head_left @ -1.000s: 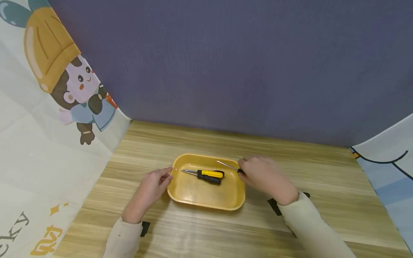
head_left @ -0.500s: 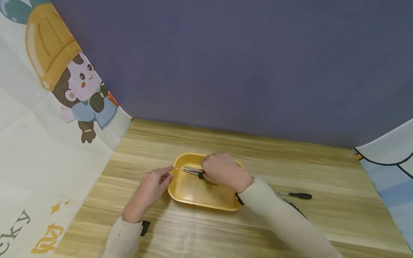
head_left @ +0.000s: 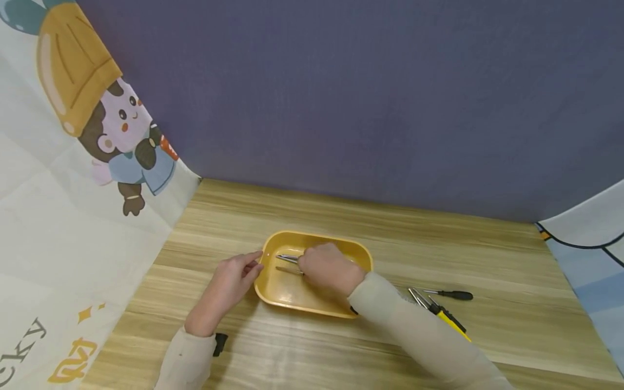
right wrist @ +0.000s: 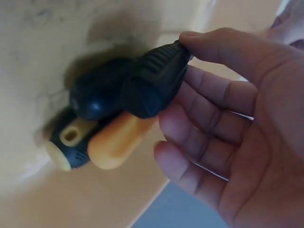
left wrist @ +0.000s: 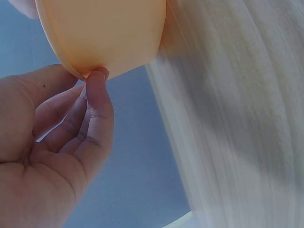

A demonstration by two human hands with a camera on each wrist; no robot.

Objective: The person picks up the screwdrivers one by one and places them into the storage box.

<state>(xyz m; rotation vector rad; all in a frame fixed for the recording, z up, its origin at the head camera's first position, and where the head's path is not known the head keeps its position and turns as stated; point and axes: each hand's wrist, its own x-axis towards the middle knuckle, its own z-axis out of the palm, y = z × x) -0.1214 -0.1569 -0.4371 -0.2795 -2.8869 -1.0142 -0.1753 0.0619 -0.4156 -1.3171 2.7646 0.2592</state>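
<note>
Clamping the right grip (head_left: 327,266) on a ribbed black screwdriver (right wrist: 153,81), inside the yellow tray (head_left: 287,293); pinching the tray's rim with the left grip (head_left: 229,277). Looks like laying 1 tool in. Next, maybe let go softly and reach for the thin black screwdriver (head_left: 457,295) on the surface (head_left: 526,306).

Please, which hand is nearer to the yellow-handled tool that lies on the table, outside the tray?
The right hand. It is inside the tray, left of the yellow-handled tool; the left hand is farther away, at the tray's left rim.
</note>
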